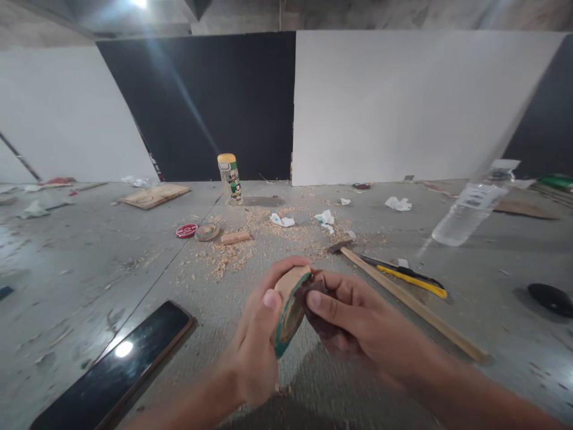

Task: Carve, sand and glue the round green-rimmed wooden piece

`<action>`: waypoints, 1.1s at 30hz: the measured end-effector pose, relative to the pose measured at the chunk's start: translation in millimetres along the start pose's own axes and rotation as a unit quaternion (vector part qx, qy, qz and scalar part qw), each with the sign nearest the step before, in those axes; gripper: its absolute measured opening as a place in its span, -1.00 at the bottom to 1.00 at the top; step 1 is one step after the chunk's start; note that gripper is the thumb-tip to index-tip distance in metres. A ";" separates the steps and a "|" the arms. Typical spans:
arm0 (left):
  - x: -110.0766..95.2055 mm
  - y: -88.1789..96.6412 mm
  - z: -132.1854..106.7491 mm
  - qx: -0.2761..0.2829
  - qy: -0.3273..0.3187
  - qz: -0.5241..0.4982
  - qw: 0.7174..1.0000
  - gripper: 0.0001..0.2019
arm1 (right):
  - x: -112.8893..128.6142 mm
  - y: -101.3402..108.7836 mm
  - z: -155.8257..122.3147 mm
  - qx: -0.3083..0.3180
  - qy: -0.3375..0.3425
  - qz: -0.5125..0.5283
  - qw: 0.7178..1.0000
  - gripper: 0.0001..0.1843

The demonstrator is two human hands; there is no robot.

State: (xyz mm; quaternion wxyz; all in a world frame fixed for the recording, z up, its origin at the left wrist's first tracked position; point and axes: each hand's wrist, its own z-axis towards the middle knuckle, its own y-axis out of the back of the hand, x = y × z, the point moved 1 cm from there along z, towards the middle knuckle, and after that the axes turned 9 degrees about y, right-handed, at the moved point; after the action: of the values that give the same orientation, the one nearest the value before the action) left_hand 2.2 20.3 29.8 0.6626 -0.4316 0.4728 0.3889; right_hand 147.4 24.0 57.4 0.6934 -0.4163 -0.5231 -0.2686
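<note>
My left hand (257, 340) is closed round a round wooden piece (290, 304) with a green edge, held on its side above the grey table (89, 263). My right hand (353, 322) is closed on a dark brown scrap, likely sandpaper (313, 292), and presses it against the face of the wooden piece. Both hands meet at the lower middle of the view.
A phone (116, 370) lies at the lower left. A hammer (403, 298) and a yellow utility knife (409, 278) lie to the right, with a water bottle (472, 206) beyond. Wood shavings, a small wood block (236, 237), a red lid (186, 230), a glue bottle (230, 177) and paper scraps sit further back.
</note>
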 end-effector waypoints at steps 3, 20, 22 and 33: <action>1.2 -0.5 -0.5 -0.001 0.013 -0.007 1.000 -0.52 | -2.5 -1.7 -1.2 0.017 -0.002 0.000 1.000 -0.62; 5.3 1.3 2.1 -0.001 0.002 0.007 1.000 -0.51 | -4.2 -5.6 0.6 -0.011 -0.005 -0.045 0.999 -0.60; 5.6 1.4 2.6 0.003 0.004 0.003 1.000 -0.51 | -3.1 -5.6 1.1 -0.007 -0.009 -0.051 0.999 -0.59; 6.2 0.1 2.4 0.008 -0.005 -0.007 1.000 -0.50 | -3.3 -4.8 0.4 -0.011 -0.004 -0.043 0.999 -0.58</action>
State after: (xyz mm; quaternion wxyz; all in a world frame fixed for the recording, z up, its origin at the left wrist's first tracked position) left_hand 4.3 23.3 24.2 0.6709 -0.4275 0.4694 0.3832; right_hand 142.3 21.7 55.7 0.6746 -0.4025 -0.5402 -0.3019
